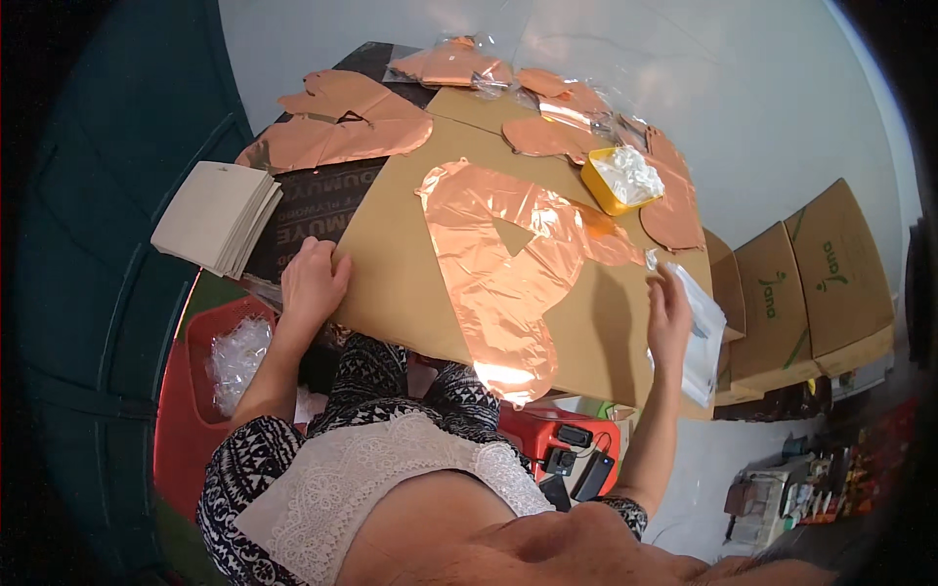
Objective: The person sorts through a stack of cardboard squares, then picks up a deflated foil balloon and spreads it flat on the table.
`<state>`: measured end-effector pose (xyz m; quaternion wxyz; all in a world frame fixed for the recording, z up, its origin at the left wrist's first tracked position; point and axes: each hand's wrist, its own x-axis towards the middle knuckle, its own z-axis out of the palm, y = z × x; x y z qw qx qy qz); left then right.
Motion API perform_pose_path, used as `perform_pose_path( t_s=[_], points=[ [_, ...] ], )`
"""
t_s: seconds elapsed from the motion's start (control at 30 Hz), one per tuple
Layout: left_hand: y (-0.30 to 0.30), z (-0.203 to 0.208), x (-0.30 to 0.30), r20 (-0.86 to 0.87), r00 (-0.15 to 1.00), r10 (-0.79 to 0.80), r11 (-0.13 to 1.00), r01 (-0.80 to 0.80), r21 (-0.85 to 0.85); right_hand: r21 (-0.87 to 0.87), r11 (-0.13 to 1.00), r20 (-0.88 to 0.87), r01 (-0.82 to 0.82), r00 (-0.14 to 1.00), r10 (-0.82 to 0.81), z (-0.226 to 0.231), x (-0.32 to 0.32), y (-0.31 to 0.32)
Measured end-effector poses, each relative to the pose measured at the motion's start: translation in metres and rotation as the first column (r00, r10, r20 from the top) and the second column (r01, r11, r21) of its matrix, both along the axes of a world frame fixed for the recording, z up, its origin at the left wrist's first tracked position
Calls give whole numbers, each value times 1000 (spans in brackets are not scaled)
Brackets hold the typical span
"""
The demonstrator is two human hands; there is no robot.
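Observation:
A flat copper-coloured foil balloon (510,269), letter-shaped with a triangular hole, lies on a sheet of brown cardboard (386,264). Its lower end reaches over the near edge. My left hand (315,278) rests at the cardboard's left edge, thumb apart from loosely bent fingers, nothing visible in it. Over at the right edge, my right hand (669,317) has its fingers stretched forward and apart. Just beyond those fingertips sits a small crumpled white piece (652,259), near the balloon's tip. A stack of clear plastic bags (702,337) lies beside the right hand.
A yellow tub (608,195) of white crumpled pieces stands at the back right. More copper foil balloons (342,122) lie along the far side, some in clear wrapping. Beige cards (217,217) are stacked left, above a red bin (200,342). Cardboard boxes (772,303) stand right.

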<state>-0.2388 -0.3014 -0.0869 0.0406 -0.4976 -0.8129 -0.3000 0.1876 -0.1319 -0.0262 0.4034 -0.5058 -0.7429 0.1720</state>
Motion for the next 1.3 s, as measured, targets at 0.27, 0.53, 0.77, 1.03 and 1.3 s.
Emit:
perform_pose_path(
  t_s=[0.27,0.53,0.77,1.03,1.3],
  points=[
    [-10,-2,-9,27,999,-47,992,43,118,40,999,290,24,956,-34,-20,-50,85],
    [16,19,-28,-217,974,-63,989,90,118,214,965,362,-150,930,65,-32,-82,65],
    [104,6,-67,-590,770,-243,968,231,-98,246,937,295,-247,940,171,-40,-90,51],
    [194,-15,-118,-633,734,-244,921,-30,-389,38,955,72,-295,954,292,-43,-93,41],
    [210,10,-137,-339,865,-370,747,60,-662,-86,952,-73,-294,955,288,-52,-88,42]
  ],
)
